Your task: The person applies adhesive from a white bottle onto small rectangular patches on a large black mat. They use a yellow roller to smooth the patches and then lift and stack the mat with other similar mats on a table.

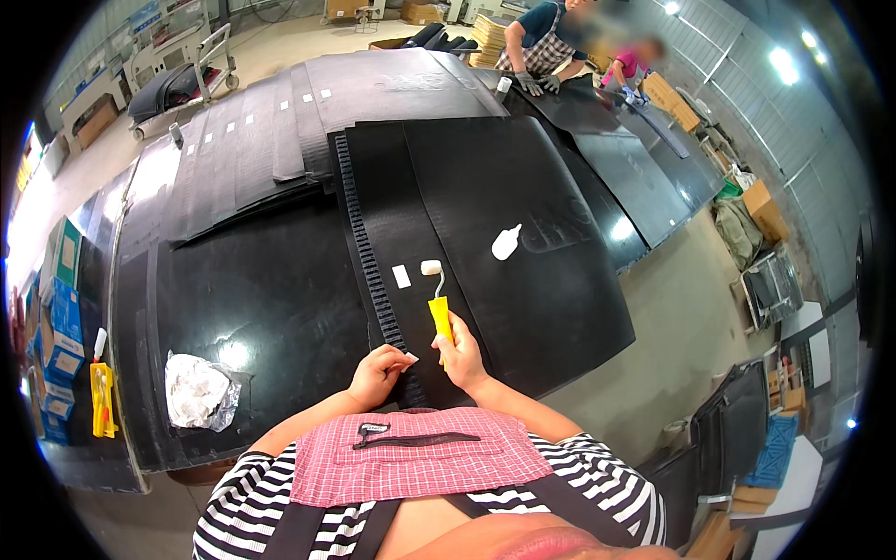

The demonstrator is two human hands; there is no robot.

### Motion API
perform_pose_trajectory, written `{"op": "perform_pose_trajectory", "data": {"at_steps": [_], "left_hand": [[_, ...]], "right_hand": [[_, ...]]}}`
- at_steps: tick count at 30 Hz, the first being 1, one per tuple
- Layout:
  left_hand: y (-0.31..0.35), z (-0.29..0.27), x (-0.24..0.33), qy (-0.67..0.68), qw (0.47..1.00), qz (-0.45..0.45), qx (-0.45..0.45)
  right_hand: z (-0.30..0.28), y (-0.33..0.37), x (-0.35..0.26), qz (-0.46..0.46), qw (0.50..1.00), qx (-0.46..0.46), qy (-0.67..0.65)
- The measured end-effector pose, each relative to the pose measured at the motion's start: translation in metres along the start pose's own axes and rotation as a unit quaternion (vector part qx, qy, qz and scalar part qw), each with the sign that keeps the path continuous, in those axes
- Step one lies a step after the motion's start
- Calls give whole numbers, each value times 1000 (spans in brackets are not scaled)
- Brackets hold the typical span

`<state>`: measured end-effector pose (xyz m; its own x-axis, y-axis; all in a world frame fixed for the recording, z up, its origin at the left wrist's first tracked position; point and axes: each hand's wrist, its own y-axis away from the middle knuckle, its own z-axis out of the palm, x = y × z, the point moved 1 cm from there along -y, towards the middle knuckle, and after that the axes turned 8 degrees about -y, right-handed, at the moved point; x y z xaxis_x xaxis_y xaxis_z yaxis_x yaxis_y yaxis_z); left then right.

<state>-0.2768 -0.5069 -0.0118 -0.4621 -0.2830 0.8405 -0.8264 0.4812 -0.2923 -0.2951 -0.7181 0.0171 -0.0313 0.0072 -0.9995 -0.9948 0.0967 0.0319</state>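
My right hand (pixel 460 358) is wrapped round the yellow handle of a small paint roller (pixel 440 315). Its white roller head points away from me, just above a large black sheet (pixel 504 177) or against it; I cannot tell which. To the left, my left hand (pixel 377 375) pinches a small white piece (pixel 411 358), perhaps a label, by the sheet's near left edge. A white rectangular label (pixel 401 276) lies on the sheet, left of the roller head. Farther right rests a white squeeze bottle (pixel 507 243). Along the sheet's left side runs a ridged strip (pixel 366 245).
Crumpled white material in clear plastic (pixel 198 392) lies at left, near a yellow tray (pixel 103 399) with tools. Blue boxes (pixel 62 336) stand at the far left edge. Stacked dark sheets (pixel 252 149) bear small white labels. Across the table, a gloved person (pixel 541 47) handles sheets beside another.
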Motion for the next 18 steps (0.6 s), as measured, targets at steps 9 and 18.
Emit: {"op": "perform_pose_trajectory", "data": {"at_steps": [9,18], "left_hand": [[-2,4,-4,-22,999,29,1],[3,4,-13,-73,995,63,1]], "right_hand": [[-11,-11,23,-126,984,9,128],[-1,4,-20,-131,954,-18,269]]}}
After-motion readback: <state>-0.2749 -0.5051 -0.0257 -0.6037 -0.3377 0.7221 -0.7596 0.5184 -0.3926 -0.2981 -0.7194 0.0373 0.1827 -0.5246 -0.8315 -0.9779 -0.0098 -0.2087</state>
